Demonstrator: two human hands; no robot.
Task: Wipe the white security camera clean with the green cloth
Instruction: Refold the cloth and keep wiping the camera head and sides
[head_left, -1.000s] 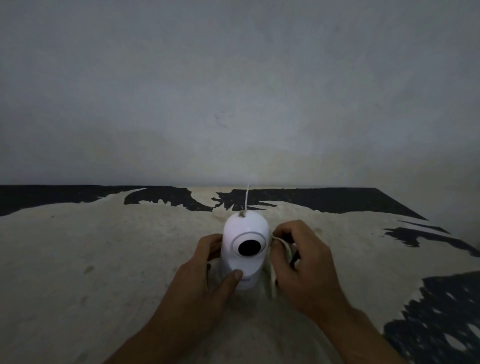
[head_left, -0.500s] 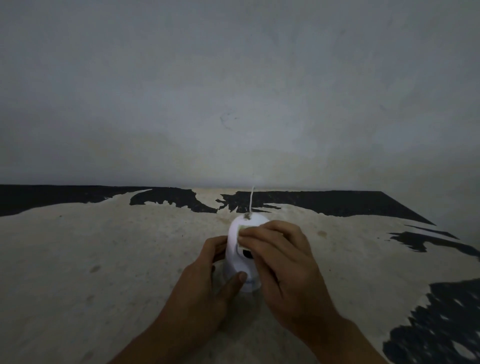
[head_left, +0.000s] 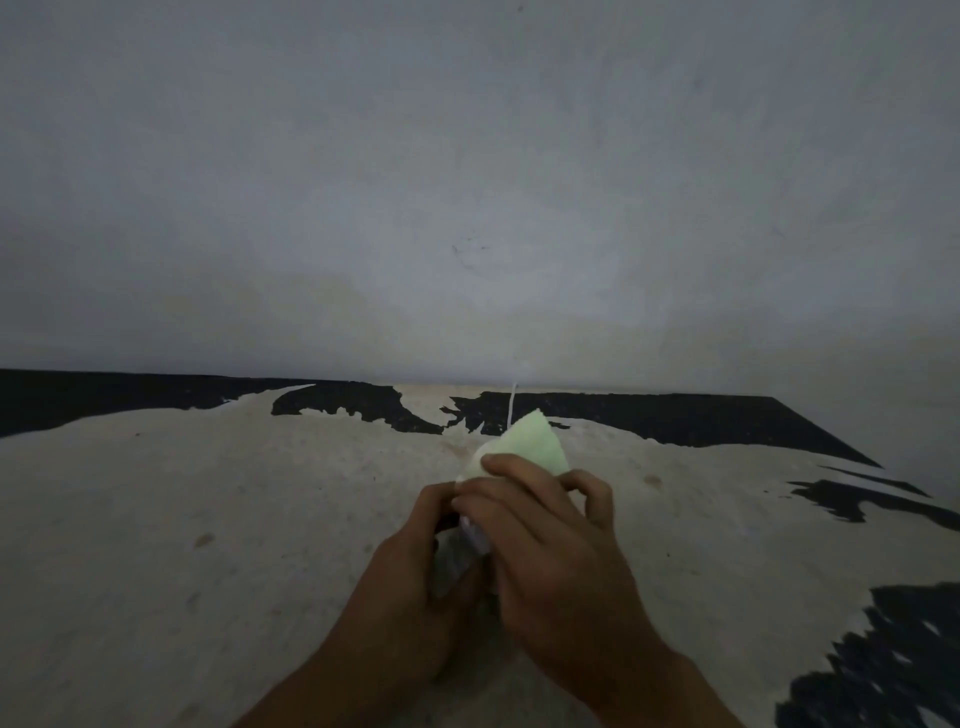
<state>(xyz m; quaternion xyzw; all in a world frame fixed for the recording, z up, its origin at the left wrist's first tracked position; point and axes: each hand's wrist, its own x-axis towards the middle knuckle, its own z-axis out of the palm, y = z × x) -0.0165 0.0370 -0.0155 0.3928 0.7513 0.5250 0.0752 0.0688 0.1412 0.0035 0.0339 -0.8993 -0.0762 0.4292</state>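
Two hands on a little camera

The right hand (head_left: 550, 545) presses the green cloth (head_left: 535, 447) over the upright white security camera (head_left: 475, 535); the left hand (head_left: 410, 566) grips its side.

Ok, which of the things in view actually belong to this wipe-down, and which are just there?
Part of the job:
- green cloth, pressed over the camera's top
- white security camera, mostly hidden by the cloth and the hands
- right hand, holding the cloth
- left hand, steadying the camera

Just there:
- thin white cable behind the camera
- worn table top
- grey wall
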